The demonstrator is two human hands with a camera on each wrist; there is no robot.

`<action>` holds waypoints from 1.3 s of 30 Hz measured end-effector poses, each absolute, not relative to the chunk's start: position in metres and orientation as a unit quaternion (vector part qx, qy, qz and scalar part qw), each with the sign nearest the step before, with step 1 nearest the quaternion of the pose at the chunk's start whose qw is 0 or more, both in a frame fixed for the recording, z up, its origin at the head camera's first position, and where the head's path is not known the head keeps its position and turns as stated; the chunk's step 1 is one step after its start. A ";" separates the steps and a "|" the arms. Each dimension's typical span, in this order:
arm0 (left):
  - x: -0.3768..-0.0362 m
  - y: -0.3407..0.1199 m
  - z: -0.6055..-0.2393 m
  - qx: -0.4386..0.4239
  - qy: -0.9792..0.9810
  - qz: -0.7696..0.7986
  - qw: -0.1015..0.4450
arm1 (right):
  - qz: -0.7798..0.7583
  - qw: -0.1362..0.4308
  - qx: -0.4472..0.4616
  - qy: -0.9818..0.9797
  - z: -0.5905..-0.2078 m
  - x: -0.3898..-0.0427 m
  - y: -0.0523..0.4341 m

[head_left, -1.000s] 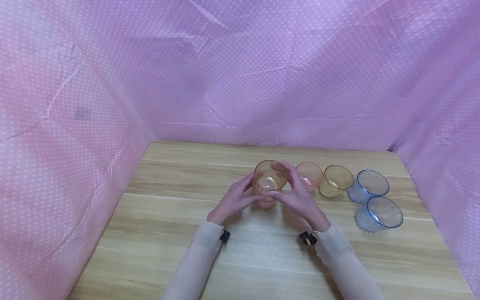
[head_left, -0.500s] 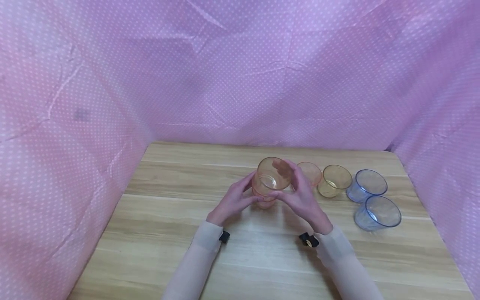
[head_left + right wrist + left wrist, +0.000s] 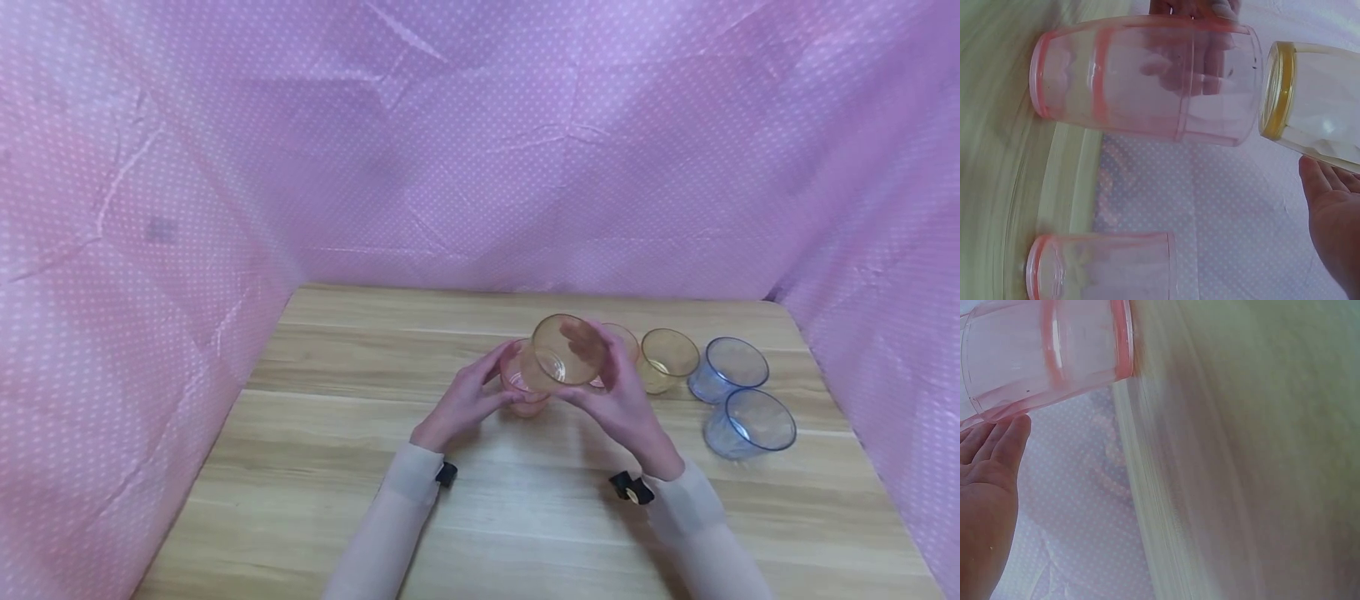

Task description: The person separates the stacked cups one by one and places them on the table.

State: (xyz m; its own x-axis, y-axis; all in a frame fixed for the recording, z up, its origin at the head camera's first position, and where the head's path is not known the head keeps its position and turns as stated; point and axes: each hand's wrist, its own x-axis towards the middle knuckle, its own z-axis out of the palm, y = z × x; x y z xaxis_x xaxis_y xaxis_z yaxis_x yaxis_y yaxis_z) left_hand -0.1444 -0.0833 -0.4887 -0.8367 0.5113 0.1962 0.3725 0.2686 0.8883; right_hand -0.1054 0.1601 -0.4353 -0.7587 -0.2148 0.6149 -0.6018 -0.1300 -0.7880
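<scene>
I've got my left hand (image 3: pixel 467 398) steadying the pink cup (image 3: pixel 519 385) on the table (image 3: pixel 315 467), fingers curled round its side so it stays put. My right hand (image 3: pixel 615 398) grips the amber cup (image 3: pixel 567 350), tilted clear above it. Beyond sit another pink cup (image 3: pixel 1104 267), a yellow cup (image 3: pixel 666 358) and two blue cups (image 3: pixel 731 365).

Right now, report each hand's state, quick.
Left hand: holding the pink cup that stands on the table.
Right hand: holding the amber cup, lifted and tilted beside the pink one.
</scene>
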 end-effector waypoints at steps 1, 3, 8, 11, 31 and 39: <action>-0.145 -0.083 -0.488 0.280 0.793 0.537 0.064 | 0.683 0.143 0.315 -0.643 -0.435 -0.105 0.162; -0.146 -0.083 -0.488 0.281 0.793 0.537 0.063 | 0.684 0.142 0.307 -0.646 -0.433 -0.102 0.167; -0.147 -0.083 -0.489 0.281 0.794 0.535 0.061 | 0.676 0.136 0.277 -0.669 -0.429 -0.095 0.180; -0.148 -0.083 -0.489 0.284 0.792 0.537 0.060 | 0.668 0.136 0.263 -0.683 -0.428 -0.091 0.187; -0.146 -0.082 -0.488 0.279 0.787 0.546 0.064 | 0.634 0.154 0.210 -0.728 -0.441 -0.067 0.231; -0.145 -0.082 -0.489 0.279 0.791 0.542 0.060 | 0.597 0.149 0.180 -0.767 -0.446 -0.059 0.243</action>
State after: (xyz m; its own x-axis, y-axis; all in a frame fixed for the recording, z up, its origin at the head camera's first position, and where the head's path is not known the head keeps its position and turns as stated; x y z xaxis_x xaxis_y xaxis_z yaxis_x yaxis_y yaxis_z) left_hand -0.1447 -0.0825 -0.4888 -0.8374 0.5056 0.2077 0.3762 0.2575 0.8900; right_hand -0.0589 0.2434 -0.4457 -0.8906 -0.0988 0.4440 -0.4546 0.2224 -0.8625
